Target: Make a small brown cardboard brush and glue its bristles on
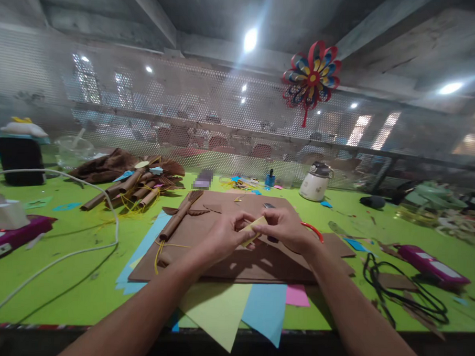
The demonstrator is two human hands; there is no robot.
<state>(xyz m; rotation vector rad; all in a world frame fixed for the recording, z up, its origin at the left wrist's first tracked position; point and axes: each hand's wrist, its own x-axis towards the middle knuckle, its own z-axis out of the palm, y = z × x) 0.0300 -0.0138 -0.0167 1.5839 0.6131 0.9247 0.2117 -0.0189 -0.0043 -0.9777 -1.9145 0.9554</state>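
Between the fingers of both hands is a small piece of pale yellow paper (254,228), which looks folded. My left hand (237,233) pinches it from the left, and my right hand (282,230) closes on its right end. Both hands are above a stack of brown paper sheets (225,269). A dark object, partly hidden, shows behind my right hand, with a red curved handle (313,229) just right of it. On the stack's left side lies a rolled brown paper tube (176,222) with fringed pieces and yellow string (157,258).
Yellow (219,308) and blue paper (267,310) stick out over the table's front edge. Brown paper rolls (130,189) lie back left. A white bottle (315,184) stands behind. Black cable (405,301) and a purple power strip (434,265) are right; a white cable (113,214) loops left.
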